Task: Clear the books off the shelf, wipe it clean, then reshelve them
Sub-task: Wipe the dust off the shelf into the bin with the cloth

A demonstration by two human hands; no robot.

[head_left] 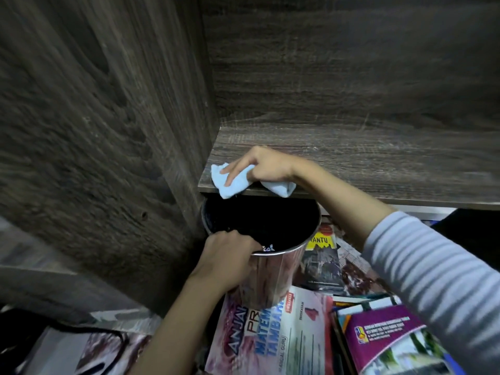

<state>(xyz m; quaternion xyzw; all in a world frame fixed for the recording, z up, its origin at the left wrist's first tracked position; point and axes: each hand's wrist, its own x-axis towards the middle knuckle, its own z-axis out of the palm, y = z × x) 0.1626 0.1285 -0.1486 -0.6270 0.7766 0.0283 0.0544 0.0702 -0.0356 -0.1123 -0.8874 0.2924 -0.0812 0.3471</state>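
Note:
The dark wooden shelf board (365, 161) is bare. At its front left corner my right hand (259, 165) presses a light blue cloth (232, 182) against the edge, fingers curled over it; part of the cloth hangs off the board. Just below the edge is a shiny metal bin (270, 272) with a black liner. My left hand (227, 261) grips its near rim. Books lie stacked below: a pink and white workbook (284, 339), a purple-covered book (387, 339) and a dark one with yellow lettering (322, 255).
The shelf unit's dark wooden side panel (108, 131) rises at the left, the back panel (351, 63) behind the board. A black bag or cable (54, 334) lies at the lower left over patterned material.

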